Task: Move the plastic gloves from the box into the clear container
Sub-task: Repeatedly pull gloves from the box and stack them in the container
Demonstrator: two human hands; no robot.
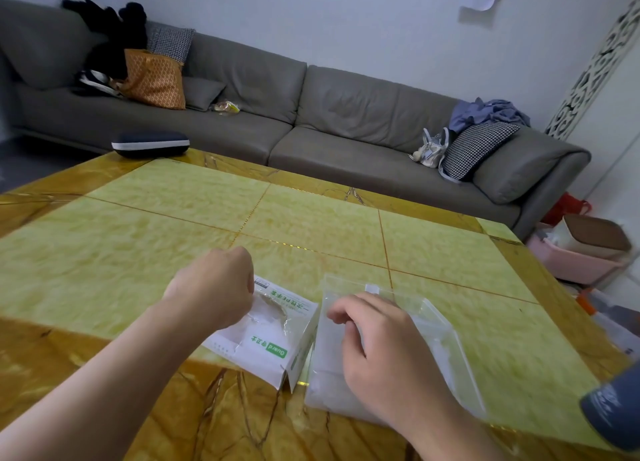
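Head view, lower centre: left hand (216, 287) fisted at the glove box (273, 336) opening, its hold hidden, right hand (384, 349) pinching the clear zip bag (436, 329); gloves may clump and snag.

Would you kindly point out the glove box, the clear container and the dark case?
glove box (273, 342): head view, printed top face.
clear container (446, 349): head view, right side.
dark case (150, 144): head view, front edge.

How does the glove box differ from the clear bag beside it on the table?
The glove box is opaque white card with green print; the clear bag is see-through plastic. The box stands raised with a torn top opening; the bag lies flat. The left hand is at the box, the right hand on the bag. Both rest on the table.
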